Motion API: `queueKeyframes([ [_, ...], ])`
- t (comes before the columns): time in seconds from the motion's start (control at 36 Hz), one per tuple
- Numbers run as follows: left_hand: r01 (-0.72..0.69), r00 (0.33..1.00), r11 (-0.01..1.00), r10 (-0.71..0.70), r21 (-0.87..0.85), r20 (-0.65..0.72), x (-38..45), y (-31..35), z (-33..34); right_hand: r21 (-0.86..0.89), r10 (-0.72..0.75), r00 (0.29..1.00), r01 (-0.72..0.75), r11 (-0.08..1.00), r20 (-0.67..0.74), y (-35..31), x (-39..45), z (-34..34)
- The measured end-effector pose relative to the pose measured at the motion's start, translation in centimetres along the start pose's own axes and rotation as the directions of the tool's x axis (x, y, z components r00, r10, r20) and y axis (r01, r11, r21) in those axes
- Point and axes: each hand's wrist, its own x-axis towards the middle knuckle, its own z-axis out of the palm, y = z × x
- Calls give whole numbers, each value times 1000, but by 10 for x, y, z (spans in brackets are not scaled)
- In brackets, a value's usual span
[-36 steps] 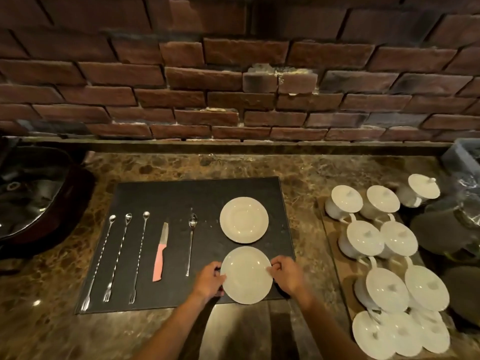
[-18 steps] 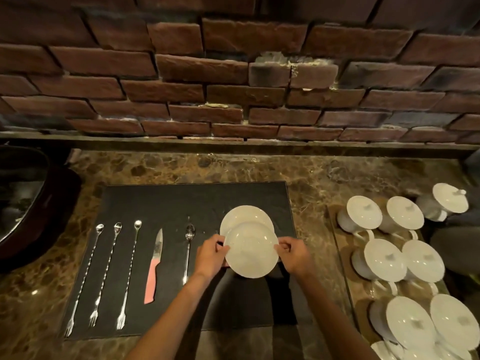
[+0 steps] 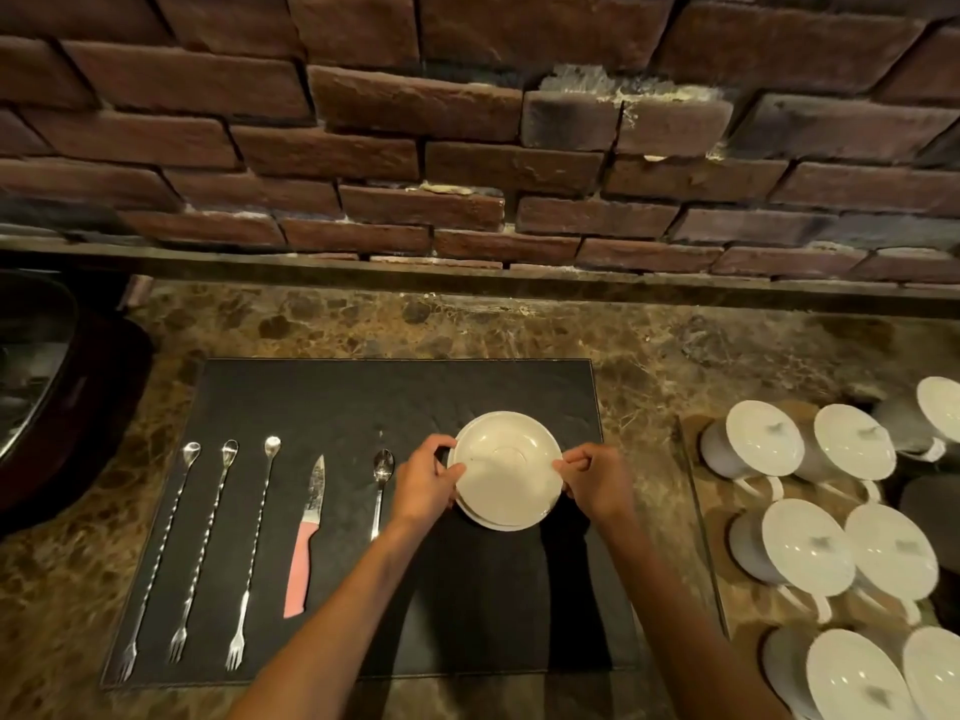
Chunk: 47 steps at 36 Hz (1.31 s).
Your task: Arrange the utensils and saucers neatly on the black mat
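Both hands, left hand (image 3: 426,483) and right hand (image 3: 597,485), grip the top saucer (image 3: 511,472) by its rim near the black mat (image 3: 332,397) right edge.

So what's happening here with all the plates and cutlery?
A person is tidying a black mat on a marble counter. Both hands, left hand and right hand, grip a white saucer by its edges, setting it on top of a second saucer. Left of them lie three long bar forks, a pink-handled knife and a spoon, lined up in a row.

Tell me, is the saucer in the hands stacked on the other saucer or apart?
Stacked: the held saucer covers the lower saucer, whose rim peeks out beneath.
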Motion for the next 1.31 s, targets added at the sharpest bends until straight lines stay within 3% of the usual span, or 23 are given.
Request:
queueKeyframes([
  [0.19,16,1000,990,-19,139,23,1,-1,-3,32,47,999,-47,998,-2,-1,-1,1],
  [0.33,60,995,997,-64,55,80,0,-1,0,46,-17,992,12,999,121,-1,-3,-2],
  [0.58,74,992,995,-67,-64,110,-30,-18,1,136,33,983,-58,989,179,12,-32,-9],
  [0.89,97,984,995,-90,-37,152,-78,-32,2,119,83,973,-111,987,215,29,-81,-10],
  [1.31,123,976,992,-124,15,177,-79,-41,-1,159,92,966,-132,978,240,36,-81,-3],
])
